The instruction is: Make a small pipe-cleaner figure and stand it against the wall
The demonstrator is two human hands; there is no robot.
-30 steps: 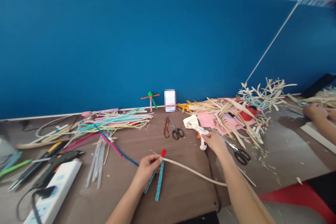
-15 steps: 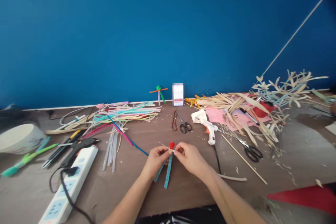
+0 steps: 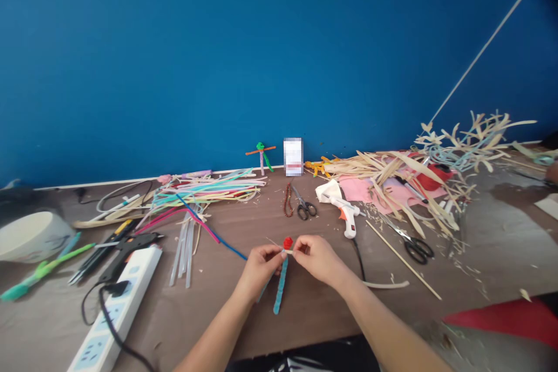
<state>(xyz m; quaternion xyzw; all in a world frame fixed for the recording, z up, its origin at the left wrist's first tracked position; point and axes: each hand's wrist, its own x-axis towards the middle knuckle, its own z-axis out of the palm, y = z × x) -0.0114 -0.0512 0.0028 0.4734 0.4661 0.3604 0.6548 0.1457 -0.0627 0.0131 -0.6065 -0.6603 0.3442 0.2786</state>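
My left hand and my right hand meet over the brown table, both pinching a small pipe-cleaner figure. It has a red ball head and teal fuzzy legs hanging toward me. A thin pale strip crosses just under the head, between my fingertips. The white glue gun lies on the table beyond my right hand, its black cord running back toward me.
Scissors and brown beads lie behind the figure. Colored strips and glue sticks are at left, with a power strip, black glue gun and white bowl. Palm strips and more scissors lie right.
My right hand left the white glue gun and came to the red head of the figure. The long pale strip now lies on the table at right. Since half a second ago, little moved.
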